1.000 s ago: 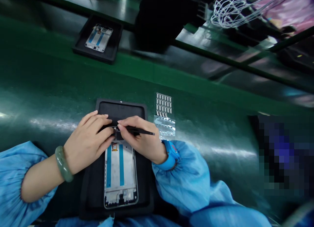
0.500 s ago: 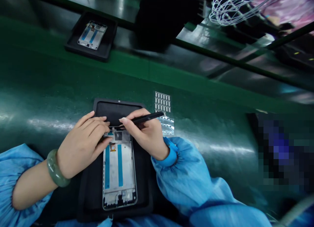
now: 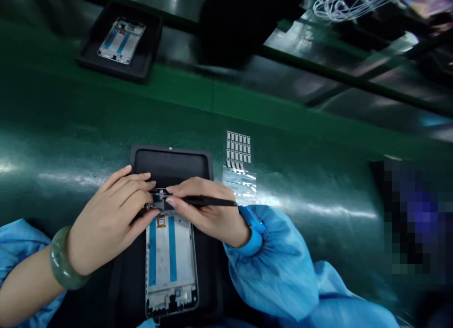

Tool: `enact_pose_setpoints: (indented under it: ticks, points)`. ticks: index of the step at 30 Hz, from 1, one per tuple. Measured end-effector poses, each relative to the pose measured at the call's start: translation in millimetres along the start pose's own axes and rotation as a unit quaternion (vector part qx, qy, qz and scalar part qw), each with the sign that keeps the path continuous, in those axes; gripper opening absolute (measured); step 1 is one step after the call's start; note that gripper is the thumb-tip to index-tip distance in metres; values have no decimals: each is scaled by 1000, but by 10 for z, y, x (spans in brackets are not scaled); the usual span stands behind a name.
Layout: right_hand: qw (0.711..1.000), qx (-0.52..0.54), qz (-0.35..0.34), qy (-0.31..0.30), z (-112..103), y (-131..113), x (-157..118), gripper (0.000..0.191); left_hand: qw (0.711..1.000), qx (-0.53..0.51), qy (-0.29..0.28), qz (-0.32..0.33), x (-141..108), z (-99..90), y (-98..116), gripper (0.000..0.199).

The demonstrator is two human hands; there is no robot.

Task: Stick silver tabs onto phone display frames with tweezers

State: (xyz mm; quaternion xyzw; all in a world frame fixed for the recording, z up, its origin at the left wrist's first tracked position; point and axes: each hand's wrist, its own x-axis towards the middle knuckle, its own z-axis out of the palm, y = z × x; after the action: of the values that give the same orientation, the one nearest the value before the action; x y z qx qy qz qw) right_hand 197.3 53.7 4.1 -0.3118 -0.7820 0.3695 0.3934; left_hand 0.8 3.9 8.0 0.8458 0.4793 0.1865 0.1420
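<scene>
My right hand (image 3: 205,210) is shut on a pair of black tweezers (image 3: 212,202), which lie almost level with their tips over the top end of a phone frame (image 3: 170,266). That frame has blue strips and a small orange-and-gold part, and it lies in a black tray (image 3: 170,163). My left hand (image 3: 113,200) grips the frame's top end from the left side. Both hands hide that end, so the tweezer tips' exact contact cannot be seen. A jade bangle (image 3: 67,258) circles my left wrist.
A sheet of small metal pieces (image 3: 238,148) with clear film (image 3: 239,184) lies right of the tray on the green belt. A second tray (image 3: 120,42) holding a phone frame sits farther back. White wires (image 3: 336,0) hang top right, and a pixelated patch (image 3: 414,219) covers the right.
The tweezers have swung from pointing up and right to nearly level, with their tips over the frame's top end. My left hand has moved closer to them.
</scene>
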Motion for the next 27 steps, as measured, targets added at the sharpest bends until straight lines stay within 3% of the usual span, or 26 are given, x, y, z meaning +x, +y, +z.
enact_pose_setpoints:
  ticks: [8, 14, 17, 22, 27]
  points:
    - [991, -43, -119, -45, -7, -18, 12, 10, 1000, -18, 11, -1, 3, 1, 7, 7]
    - [985, -79, -144, -60, -32, -51, 14, 8, 1000, -22, 16, -4, 11, 2, 14, 9]
    - [994, -35, -99, -35, -23, -38, 2, 11, 1000, -20, 18, -2, 9, 8, 13, 9]
    - [995, -50, 63, 57, -15, -17, -7, 9, 1000, -19, 8, -5, 4, 13, 2, 9]
    - [993, -36, 95, 55, -22, -19, -7, 9, 1000, -3, 4, 8, 7, 7, -9, 20]
